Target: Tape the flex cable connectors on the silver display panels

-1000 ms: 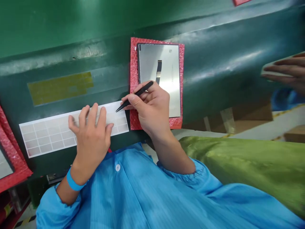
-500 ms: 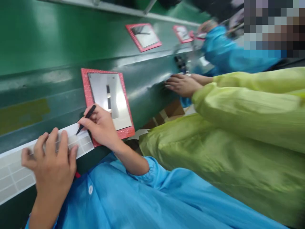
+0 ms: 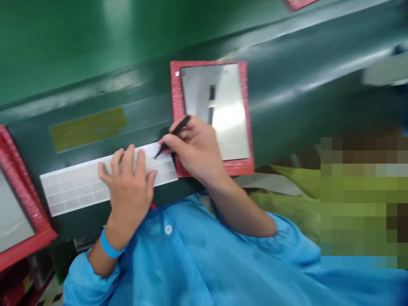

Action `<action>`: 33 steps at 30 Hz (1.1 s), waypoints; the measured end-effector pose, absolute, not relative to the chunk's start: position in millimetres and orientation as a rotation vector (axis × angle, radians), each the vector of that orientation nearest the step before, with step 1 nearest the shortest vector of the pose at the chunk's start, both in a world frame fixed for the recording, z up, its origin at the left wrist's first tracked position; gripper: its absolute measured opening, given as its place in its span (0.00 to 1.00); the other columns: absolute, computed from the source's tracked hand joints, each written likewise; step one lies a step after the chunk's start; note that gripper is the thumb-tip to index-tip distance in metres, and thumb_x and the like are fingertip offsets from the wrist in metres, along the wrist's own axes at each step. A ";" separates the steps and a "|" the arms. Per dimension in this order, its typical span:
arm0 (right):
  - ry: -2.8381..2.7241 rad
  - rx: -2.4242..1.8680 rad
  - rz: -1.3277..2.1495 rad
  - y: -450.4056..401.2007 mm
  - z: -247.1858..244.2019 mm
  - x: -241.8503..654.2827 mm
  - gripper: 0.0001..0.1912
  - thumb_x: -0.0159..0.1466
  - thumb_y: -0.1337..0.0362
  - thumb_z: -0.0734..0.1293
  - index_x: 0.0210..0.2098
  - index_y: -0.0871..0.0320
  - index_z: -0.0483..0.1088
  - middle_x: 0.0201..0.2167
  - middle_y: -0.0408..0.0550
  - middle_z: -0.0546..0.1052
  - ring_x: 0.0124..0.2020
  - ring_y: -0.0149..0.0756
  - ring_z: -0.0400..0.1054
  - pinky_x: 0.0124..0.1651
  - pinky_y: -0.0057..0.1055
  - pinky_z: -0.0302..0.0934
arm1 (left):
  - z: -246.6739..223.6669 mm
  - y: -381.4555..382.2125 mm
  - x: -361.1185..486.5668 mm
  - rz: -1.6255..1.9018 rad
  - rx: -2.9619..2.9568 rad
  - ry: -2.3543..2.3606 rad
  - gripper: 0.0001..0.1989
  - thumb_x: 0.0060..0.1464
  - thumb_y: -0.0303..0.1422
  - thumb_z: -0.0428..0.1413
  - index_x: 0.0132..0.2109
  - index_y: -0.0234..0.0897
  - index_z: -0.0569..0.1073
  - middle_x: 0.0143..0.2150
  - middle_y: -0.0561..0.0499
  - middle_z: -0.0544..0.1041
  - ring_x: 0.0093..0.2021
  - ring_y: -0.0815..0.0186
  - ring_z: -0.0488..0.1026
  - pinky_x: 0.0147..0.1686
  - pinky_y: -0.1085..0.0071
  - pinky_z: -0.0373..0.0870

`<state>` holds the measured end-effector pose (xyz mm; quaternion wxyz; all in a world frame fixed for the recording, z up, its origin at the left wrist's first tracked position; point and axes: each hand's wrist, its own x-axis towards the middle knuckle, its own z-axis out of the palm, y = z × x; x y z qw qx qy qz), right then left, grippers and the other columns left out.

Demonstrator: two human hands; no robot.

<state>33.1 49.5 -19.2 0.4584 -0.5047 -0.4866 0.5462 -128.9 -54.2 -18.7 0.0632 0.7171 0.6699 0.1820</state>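
A white sheet of pale, rectangular labels [image 3: 76, 187] lies slantwise along the near edge of the green bench. My left hand [image 3: 129, 182] rests on the sheet with fingers spread, covering its middle. In my right hand [image 3: 200, 148] a pair of slim black tweezers [image 3: 179, 128] is pinched, its pointed tip at the sheet's upper right part, just right of my left fingers. Right behind that hand lies a flat panel with a mirror-like face [image 3: 231, 123] on a red bubble-wrap pad [image 3: 250, 127]; my forearm and hand cover its lower left.
Another red pad [image 3: 38, 212] with a panel reaches in from the left edge. A yellow rectangle [image 3: 89, 129] marks the bench [image 3: 143, 97] behind the sheet. Part of a further red pad [image 3: 301, 3] shows at the top right. Someone in yellow-green clothing [image 3: 287, 208] is close on my right.
The view has swung left, so the sheet and panel appear further right and the neighbours mostly drop out. My hands keep about the same place on the sheet, tweezers still held.
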 end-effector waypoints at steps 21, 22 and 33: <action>-1.068 -0.998 1.245 36.4 -9.7 43.3 0.15 0.66 0.58 0.81 0.39 0.50 0.71 0.29 0.38 0.83 0.28 0.34 0.81 0.27 0.25 0.78 | -17.4 -53.6 -133.5 0.567 2.213 2.043 0.24 0.71 0.40 0.61 0.68 0.35 0.73 0.71 0.33 0.74 0.70 0.39 0.68 0.70 0.38 0.46; -1.056 -0.996 1.212 39.4 -6.9 51.5 0.16 0.66 0.57 0.81 0.40 0.50 0.71 0.29 0.38 0.83 0.28 0.34 0.81 0.27 0.25 0.78 | -16.4 -53.3 -134.8 0.569 2.215 2.039 0.24 0.71 0.39 0.61 0.68 0.35 0.73 0.71 0.33 0.74 0.70 0.38 0.68 0.70 0.38 0.46; -0.981 -1.354 1.136 62.5 1.6 153.0 0.17 0.62 0.57 0.84 0.36 0.55 0.73 0.28 0.43 0.82 0.26 0.34 0.80 0.25 0.24 0.76 | 3.9 -25.7 -54.6 0.983 2.222 1.818 0.10 0.68 0.25 0.61 0.54 0.34 0.82 0.56 0.37 0.83 0.58 0.48 0.78 0.68 0.41 0.56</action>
